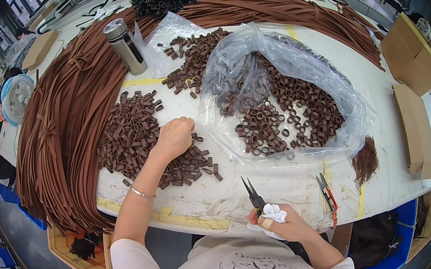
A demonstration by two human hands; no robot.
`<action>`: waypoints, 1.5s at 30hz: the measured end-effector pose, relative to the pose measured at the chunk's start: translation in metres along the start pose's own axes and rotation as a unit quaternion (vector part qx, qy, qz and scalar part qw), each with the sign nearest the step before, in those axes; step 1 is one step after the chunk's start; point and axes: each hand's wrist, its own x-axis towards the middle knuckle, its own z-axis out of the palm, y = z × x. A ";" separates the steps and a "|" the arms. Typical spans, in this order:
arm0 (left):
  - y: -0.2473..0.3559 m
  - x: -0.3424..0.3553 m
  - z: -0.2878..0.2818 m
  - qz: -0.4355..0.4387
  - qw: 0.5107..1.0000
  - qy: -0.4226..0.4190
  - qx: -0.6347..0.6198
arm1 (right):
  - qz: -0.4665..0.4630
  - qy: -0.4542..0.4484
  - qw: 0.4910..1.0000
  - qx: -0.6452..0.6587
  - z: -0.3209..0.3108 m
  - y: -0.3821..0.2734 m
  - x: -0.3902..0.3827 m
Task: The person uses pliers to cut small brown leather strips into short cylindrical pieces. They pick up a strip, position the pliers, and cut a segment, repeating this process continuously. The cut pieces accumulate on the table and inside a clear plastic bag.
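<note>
The left hand [173, 136] lies knuckles up on a heap of small brown loops [136, 133], its fingers curled down into the pile; whether they pinch a piece cannot be told. The heap spreads over the white table [291, 184], from beside the steel flask [124, 46] down toward the near edge. The right hand [277, 223] is at the near edge of the table, close to the body, closed around a pair of black snips [253, 196] with a bit of white cloth [274, 212] wadded in the grip. The snips' long axis runs nearly straight away from the person, leaning slightly left, with the two thin blades parted a little and pointing toward the far side of the table. Just right of that hand lies a second pair of snips with red handles [326, 191], tips also pointing away. Beyond them a clear plastic bag [273, 74] lies open toward the person, holding more brown rings [286, 115]. Long brown straps [61, 119] arch around the table's left and far sides. A small fan [18, 97] stands at the far left.
</note>
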 end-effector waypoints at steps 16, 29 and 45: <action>-0.007 0.002 -0.004 0.054 0.998 -0.040 -0.016 | -0.054 -0.024 0.987 -0.147 0.005 -0.013 0.005; 0.051 -0.035 -0.016 -0.009 0.710 -0.085 -0.700 | -0.001 -0.022 1.000 0.007 0.000 -0.018 0.009; 0.095 -0.061 0.012 0.033 0.458 -0.057 -0.887 | 0.071 -0.058 0.985 0.144 0.010 -0.016 0.008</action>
